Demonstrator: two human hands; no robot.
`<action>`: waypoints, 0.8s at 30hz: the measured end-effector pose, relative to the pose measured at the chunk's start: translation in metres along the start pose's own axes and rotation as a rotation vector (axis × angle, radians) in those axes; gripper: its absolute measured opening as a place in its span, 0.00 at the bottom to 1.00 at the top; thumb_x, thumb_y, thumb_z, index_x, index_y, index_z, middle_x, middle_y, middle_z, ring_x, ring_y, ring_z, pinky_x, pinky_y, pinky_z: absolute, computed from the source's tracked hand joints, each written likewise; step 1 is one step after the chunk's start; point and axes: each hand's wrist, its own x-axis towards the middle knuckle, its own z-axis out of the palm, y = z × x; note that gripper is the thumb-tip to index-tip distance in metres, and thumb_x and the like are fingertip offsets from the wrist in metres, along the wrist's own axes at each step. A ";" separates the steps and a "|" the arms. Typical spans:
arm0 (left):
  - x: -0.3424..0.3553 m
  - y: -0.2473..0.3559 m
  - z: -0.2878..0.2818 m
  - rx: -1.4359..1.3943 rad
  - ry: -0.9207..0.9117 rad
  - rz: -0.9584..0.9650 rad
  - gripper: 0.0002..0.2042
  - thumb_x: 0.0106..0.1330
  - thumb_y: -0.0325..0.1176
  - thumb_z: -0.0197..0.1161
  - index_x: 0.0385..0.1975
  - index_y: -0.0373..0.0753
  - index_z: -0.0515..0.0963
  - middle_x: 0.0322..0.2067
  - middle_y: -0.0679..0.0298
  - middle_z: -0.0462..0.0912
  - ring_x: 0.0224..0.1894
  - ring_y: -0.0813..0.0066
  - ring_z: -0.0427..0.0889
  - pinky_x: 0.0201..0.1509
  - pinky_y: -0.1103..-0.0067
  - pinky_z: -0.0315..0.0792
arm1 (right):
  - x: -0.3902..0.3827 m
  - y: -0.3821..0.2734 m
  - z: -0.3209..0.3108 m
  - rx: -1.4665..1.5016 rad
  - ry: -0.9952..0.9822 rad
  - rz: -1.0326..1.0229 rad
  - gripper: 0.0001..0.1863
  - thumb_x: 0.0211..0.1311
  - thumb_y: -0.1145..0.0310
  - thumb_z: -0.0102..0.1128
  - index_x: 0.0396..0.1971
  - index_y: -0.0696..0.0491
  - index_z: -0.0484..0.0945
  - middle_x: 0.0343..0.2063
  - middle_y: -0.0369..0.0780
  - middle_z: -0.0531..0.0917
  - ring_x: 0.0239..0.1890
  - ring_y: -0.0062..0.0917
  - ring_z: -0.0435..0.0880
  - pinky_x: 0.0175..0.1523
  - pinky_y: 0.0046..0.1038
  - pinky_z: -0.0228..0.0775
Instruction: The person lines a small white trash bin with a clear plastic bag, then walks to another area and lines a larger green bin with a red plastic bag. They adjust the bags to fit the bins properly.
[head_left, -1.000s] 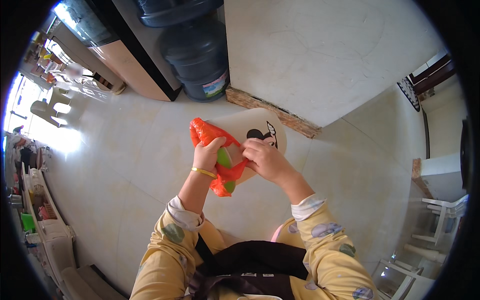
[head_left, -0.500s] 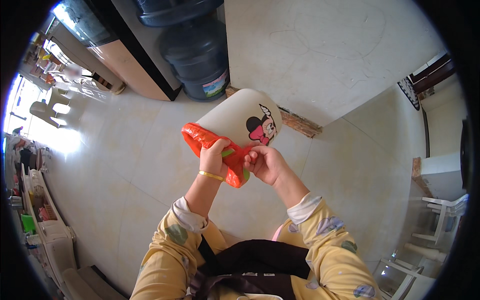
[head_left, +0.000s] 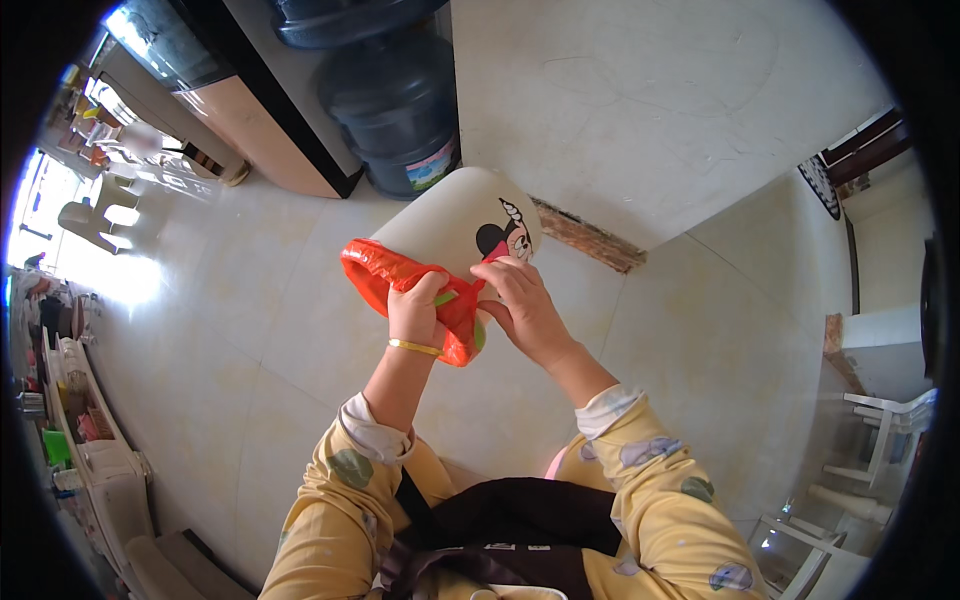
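Observation:
A white trash can (head_left: 440, 215) with a cartoon mouse picture on its side is held up in the air, tilted so its mouth faces down to the left. A red plastic bag (head_left: 385, 264) lines it and is folded out over the rim. Bits of green show beside the bag. My left hand (head_left: 414, 318), with a yellow bangle at the wrist, is closed on the bag at the rim. On the outer side, my right hand (head_left: 530, 312) pinches the gathered bag between thumb and fingers, against the can's wall.
Large blue water bottles (head_left: 395, 110) stand ahead beside a dark-edged cabinet (head_left: 265, 140). A white wall (head_left: 650, 100) with a worn base strip (head_left: 590, 240) is just beyond the can. White plastic chairs (head_left: 880, 430) stand at the right, and a cluttered light-coloured shelf (head_left: 105, 460) at the left.
The can, bag and both hands have shifted slightly left and away from me. My right hand has turned, its fingers now reaching over the bag against the can's side.

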 end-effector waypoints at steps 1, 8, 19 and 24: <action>0.001 0.001 -0.002 0.017 -0.003 -0.019 0.08 0.53 0.18 0.56 0.31 0.35 0.70 0.28 0.62 0.75 0.30 0.71 0.76 0.34 0.75 0.74 | 0.001 0.002 0.001 -0.028 -0.015 -0.029 0.22 0.50 0.77 0.63 0.47 0.53 0.73 0.41 0.39 0.77 0.49 0.35 0.72 0.54 0.34 0.66; 0.001 -0.002 -0.002 -0.006 -0.020 -0.041 0.07 0.53 0.19 0.56 0.31 0.35 0.71 0.28 0.63 0.75 0.30 0.72 0.76 0.34 0.75 0.74 | -0.001 0.012 0.008 -0.014 -0.137 -0.029 0.11 0.48 0.76 0.62 0.34 0.54 0.80 0.32 0.38 0.77 0.40 0.33 0.75 0.47 0.31 0.68; 0.000 -0.009 0.001 -0.104 -0.050 -0.108 0.07 0.54 0.19 0.56 0.29 0.37 0.68 0.26 0.65 0.73 0.27 0.73 0.76 0.27 0.75 0.73 | 0.002 0.001 0.012 0.853 -0.243 1.034 0.08 0.57 0.75 0.51 0.28 0.60 0.79 0.18 0.33 0.75 0.21 0.15 0.69 0.27 0.22 0.62; -0.022 -0.022 0.016 -0.014 -0.196 -0.122 0.15 0.60 0.27 0.62 0.43 0.43 0.64 0.32 0.64 0.74 0.30 0.71 0.77 0.27 0.73 0.73 | 0.001 0.006 0.010 1.133 -0.079 1.159 0.08 0.56 0.73 0.51 0.20 0.58 0.74 0.16 0.32 0.72 0.19 0.16 0.67 0.27 0.21 0.60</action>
